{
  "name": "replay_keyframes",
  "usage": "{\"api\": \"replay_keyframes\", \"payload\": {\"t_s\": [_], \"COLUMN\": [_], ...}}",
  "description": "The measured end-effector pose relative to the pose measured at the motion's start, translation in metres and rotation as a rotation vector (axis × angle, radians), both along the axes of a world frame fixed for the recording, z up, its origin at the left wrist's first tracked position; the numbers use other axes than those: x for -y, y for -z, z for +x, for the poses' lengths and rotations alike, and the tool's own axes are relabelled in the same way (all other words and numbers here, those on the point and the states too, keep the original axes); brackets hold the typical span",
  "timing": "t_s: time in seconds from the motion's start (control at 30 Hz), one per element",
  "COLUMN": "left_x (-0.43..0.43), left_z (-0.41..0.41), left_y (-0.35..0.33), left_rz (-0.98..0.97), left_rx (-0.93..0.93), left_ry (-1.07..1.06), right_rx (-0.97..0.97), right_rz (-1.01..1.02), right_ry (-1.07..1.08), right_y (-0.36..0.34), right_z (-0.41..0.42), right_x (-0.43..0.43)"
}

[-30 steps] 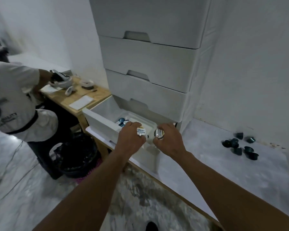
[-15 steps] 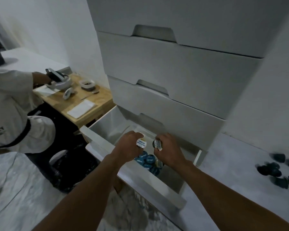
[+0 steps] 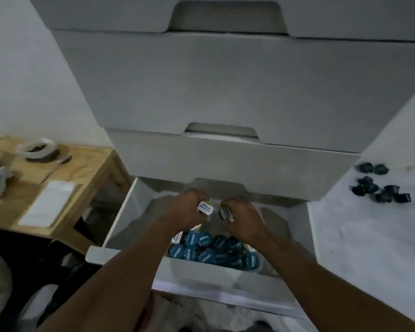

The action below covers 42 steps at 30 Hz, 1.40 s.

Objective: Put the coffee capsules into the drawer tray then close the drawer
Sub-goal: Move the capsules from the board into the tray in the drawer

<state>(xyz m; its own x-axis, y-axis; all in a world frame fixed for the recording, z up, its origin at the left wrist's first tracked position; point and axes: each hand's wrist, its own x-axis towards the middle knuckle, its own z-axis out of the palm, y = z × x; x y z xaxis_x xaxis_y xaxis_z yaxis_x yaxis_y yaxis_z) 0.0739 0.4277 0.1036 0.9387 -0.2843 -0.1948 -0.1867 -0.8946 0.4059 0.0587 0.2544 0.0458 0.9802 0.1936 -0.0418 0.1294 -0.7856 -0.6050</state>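
Left hand (image 3: 187, 209) grips a capsule (image 3: 205, 208), fingers curled round it. Just beside it, right hand (image 3: 243, 220) pinches a second capsule (image 3: 226, 213), both held over the open drawer (image 3: 213, 271). Pile (image 3: 209, 240) of blue-lidded capsules lies in the drawer below the hands; loose capsules (image 3: 379, 188) sit well to the right of the right hand.

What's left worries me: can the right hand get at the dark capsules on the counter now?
Probably not yet: the right hand grips a capsule over the drawer; the path to the dark capsules looks free.
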Motion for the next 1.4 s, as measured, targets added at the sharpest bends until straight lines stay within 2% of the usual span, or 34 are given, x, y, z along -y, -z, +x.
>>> {"api": "replay_keyframes", "payload": {"t_s": [0.17,0.4,0.83,1.4], "left_x": [-0.015,-0.014,-0.018,-0.017], "left_z": [0.014,0.023,0.039,0.038], "left_y": [0.017,0.040,0.067,0.068], "left_rz": [-0.106,-0.239,-0.245,-0.168], "left_rx": [-0.054,-0.071,-0.244,-0.197], "left_ry": [0.122,0.250,0.156,0.232], "right_rx": [-0.064,-0.120,-0.187,-0.233], "right_rz": [-0.026,-0.140,-0.148,-0.056], "right_ry": [0.178,0.218,0.166,0.144], "right_y": [0.001,-0.001,0.009,0.008], "right_z": [-0.013,-0.014,0.005,0.000], "right_x": [-0.013,-0.011,-0.016,-0.012]}}
